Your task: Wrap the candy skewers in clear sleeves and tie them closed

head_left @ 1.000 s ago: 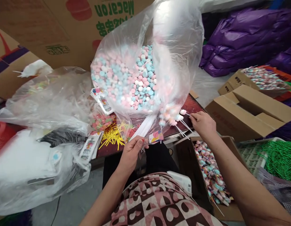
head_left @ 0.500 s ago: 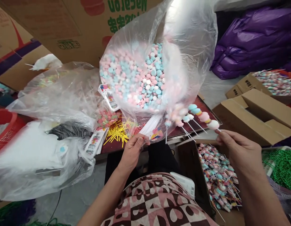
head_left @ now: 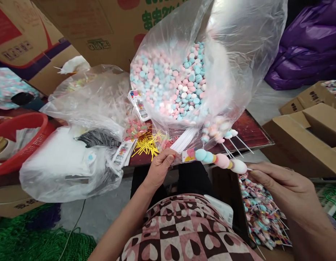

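Observation:
Pinched in my left hand (head_left: 162, 164) is a small clear wrapper bag (head_left: 188, 155) with a colourful print. My right hand (head_left: 282, 181) grips the white stick of a marshmallow skewer (head_left: 223, 161), held almost level, with blue, pink and white pieces and thin yellow ones between. The skewer's blue tip is at the bag's printed end; whether it is inside I cannot tell. Just beyond lie more skewers (head_left: 228, 134), their sticks over the table edge, and a stack of white sticks (head_left: 185, 139). Behind them a big clear bag (head_left: 181, 79) holds loose marshmallows.
Yellow twist ties (head_left: 147, 145) and printed cards (head_left: 123, 154) lie on the dark red table (head_left: 252, 127). A carton of wrapped skewers (head_left: 265, 214) stands low at right, near an open carton (head_left: 306, 134). A red basket (head_left: 45, 130) is at left.
My right hand has brought the skewer left and down, so its tip now meets the small bag in my left hand. The view has shifted left.

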Motion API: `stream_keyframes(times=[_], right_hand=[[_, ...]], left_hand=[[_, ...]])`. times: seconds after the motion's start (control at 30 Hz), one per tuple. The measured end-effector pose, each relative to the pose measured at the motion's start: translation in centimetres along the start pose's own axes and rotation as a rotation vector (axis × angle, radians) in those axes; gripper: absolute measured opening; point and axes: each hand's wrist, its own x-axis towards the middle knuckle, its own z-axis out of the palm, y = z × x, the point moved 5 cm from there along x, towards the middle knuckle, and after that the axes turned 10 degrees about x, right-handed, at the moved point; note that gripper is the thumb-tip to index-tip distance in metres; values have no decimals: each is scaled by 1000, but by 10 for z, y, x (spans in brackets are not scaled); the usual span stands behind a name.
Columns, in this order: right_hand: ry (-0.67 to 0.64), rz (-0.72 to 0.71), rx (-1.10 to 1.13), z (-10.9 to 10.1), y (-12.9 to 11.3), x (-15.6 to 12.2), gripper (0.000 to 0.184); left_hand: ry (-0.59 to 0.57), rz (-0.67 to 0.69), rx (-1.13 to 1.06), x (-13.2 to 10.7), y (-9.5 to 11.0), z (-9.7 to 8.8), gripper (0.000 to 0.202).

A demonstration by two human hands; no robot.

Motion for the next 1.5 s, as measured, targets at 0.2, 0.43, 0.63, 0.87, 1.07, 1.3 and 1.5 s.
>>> stream_keyframes(times=[0.2, 0.43, 0.63, 0.87, 1.07, 1.3, 1.5], right_hand=[[-84, -53, -5, 0, -13, 5, 7], [-131, 20, -54, -7, -1, 9, 12], [-136, 4, -59, 2, 2, 9, 12], [-176, 85, 3, 31, 14, -1, 13], [-128, 246, 89, 42, 28, -9, 24], [-75, 295, 307, 66, 40, -18, 19], [-2, 313, 446, 84, 39, -20, 18]], left_hand=[[-22, 52, 82, 2, 5, -4, 34], [-173, 252, 347, 9, 31, -11, 31], [-216, 374, 475, 9, 46, -11, 29], [-276, 479, 612, 2, 60, -2, 22], [-222, 140, 289, 2, 62, -9, 21], [-283, -177, -575, 6, 58, 2, 77], [-206, -71, -598, 7, 66, 6, 91]])
